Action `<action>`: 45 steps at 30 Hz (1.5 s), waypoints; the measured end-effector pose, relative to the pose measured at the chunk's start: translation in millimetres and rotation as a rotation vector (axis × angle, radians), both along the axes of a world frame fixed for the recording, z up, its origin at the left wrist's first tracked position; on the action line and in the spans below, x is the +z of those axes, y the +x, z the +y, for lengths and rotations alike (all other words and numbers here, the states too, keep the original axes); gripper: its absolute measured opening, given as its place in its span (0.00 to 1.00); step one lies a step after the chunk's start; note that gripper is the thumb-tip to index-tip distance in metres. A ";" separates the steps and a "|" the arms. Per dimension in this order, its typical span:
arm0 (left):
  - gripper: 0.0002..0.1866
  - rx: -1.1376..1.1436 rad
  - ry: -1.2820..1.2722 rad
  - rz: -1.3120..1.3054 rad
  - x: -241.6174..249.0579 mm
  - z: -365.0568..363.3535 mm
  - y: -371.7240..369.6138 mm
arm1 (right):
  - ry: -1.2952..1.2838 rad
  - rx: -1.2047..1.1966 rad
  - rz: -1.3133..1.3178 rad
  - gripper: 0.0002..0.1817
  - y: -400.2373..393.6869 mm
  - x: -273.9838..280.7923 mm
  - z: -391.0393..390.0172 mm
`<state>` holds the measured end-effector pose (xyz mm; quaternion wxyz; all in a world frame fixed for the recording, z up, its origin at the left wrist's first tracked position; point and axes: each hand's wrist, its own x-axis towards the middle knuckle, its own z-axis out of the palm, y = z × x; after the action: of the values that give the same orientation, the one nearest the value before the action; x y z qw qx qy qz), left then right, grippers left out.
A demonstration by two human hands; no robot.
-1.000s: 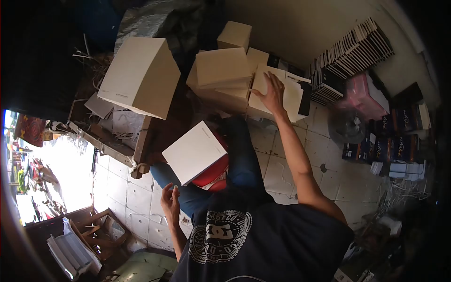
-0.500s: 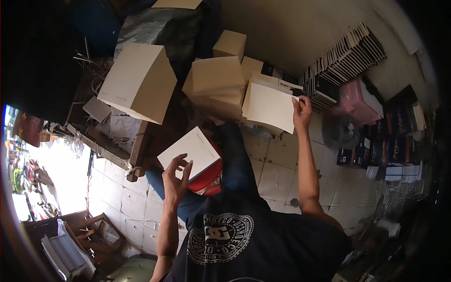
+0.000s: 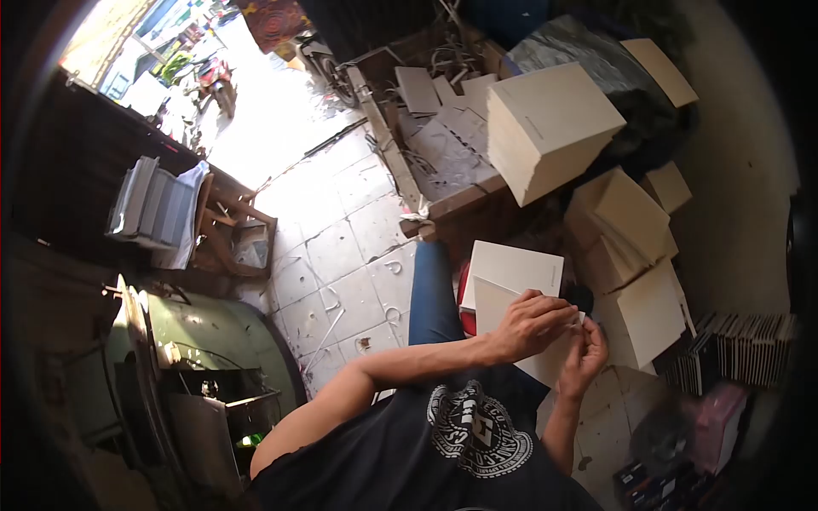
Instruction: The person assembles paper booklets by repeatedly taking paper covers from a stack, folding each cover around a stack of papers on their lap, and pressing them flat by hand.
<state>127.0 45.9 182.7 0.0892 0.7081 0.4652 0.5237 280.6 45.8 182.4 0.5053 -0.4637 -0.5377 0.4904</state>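
Observation:
A white block of paper sheets, with small print near one edge, lies over my lap above something red. A plain cream sheet slants across it, partly hidden behind my fingers. My left hand is closed at the sheet's edge, its fingers bent over. Right beside it, my right hand pinches the same edge between thumb and fingers. A small white bit of paper shows between the two hands.
A tall paper stack stands beside a wooden bin of scraps. More cream stacks sit to the right, near a row of dark-covered books. A stool and green rounded object are at left.
My view has turned left. My right hand has brought a sheet from the stack at right over to the block on my lap, and my left hand has met it there.

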 end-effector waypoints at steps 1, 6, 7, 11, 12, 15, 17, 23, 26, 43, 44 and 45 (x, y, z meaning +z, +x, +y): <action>0.19 0.021 -0.008 -0.017 -3.4 -1.9 -3.1 | -0.018 0.020 0.017 0.08 -5.4 -1.7 0.2; 0.15 -0.035 0.000 -0.030 0.5 -3.9 -3.8 | -0.059 0.035 0.078 0.05 -20.1 -1.0 -5.6; 0.14 -0.051 -0.021 -0.050 -2.3 -2.4 -2.2 | -0.099 0.030 0.122 0.03 -19.2 1.4 -5.3; 0.11 -0.095 0.025 -0.077 -17.3 14.0 -5.9 | -0.245 -0.025 0.245 0.05 -6.1 3.3 -7.8; 0.10 -0.099 0.069 -0.072 -17.0 21.3 -11.9 | -0.280 -0.045 0.261 0.07 1.4 2.0 -10.0; 0.07 0.099 0.143 0.084 -18.0 72.2 -90.7 | 0.000 -0.213 -0.168 0.11 70.7 -4.0 -15.2; 0.05 0.321 0.070 0.045 -32.3 118.8 -163.8 | -0.037 -0.122 -0.024 0.11 153.9 -1.7 -25.1; 0.44 0.945 -0.501 0.533 -78.3 158.8 -288.6 | 0.260 -0.087 0.557 0.26 208.7 -19.6 -34.0; 0.30 0.783 -0.304 0.306 -79.5 120.7 -238.5 | 0.030 -0.150 0.373 0.22 170.1 -32.5 -6.1; 0.09 0.581 -0.593 -0.174 -132.9 -94.0 -92.7 | -0.190 0.012 -0.066 0.08 6.6 -161.7 39.1; 0.09 0.586 -0.620 -0.169 -134.2 -93.6 -93.0 | -0.175 0.005 -0.085 0.09 5.6 -163.6 38.5; 0.10 0.588 -0.648 -0.163 -133.9 -93.1 -92.8 | -0.161 -0.005 -0.104 0.09 4.0 -162.2 37.4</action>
<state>34.1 -47.2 48.8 0.1902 0.4374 0.7784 0.4081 284.6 83.2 20.2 0.4389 -0.5292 -0.5208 0.5060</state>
